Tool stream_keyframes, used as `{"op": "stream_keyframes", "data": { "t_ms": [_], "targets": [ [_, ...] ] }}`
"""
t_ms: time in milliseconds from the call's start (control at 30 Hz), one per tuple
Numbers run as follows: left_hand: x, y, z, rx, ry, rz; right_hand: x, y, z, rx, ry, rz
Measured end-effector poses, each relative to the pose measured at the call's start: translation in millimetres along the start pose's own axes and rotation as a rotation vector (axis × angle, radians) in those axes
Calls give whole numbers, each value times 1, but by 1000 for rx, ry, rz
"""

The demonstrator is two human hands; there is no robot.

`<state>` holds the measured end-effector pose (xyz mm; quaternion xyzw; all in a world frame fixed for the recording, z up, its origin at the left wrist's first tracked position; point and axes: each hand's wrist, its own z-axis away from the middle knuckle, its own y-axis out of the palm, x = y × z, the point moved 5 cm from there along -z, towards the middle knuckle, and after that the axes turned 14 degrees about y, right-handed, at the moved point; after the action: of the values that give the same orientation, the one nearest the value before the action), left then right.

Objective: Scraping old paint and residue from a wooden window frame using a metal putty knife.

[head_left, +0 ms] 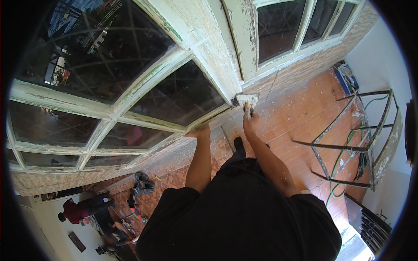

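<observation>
Tiled floor (300,122), reddish-brown, strewn with pale flecks (260,114), chiefly near the centre of the frame. At the right stands a dark, paint-spotted metal stand (339,146), a green hose (332,188) lying in curves about it; a blue box (347,79) rests at upper right. Grey shoes (143,185) and a small yellow object (158,178) lie at lower left.

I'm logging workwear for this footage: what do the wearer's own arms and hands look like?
Loose, plain black sleeves end around the elbows. Below them the forearms are bare, with pale specks on the right one. The left hand and right hand are ungloved, and no watch shows.
</observation>
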<state>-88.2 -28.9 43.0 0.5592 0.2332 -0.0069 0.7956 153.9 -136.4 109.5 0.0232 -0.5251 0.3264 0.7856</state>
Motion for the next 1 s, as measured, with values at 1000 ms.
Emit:
{"op": "stream_keyframes", "data": {
  "t_ms": [1000],
  "targets": [
    [10,-25,-27,126,19,48,-8,2,-8,74,-162,183]
  ]
}}
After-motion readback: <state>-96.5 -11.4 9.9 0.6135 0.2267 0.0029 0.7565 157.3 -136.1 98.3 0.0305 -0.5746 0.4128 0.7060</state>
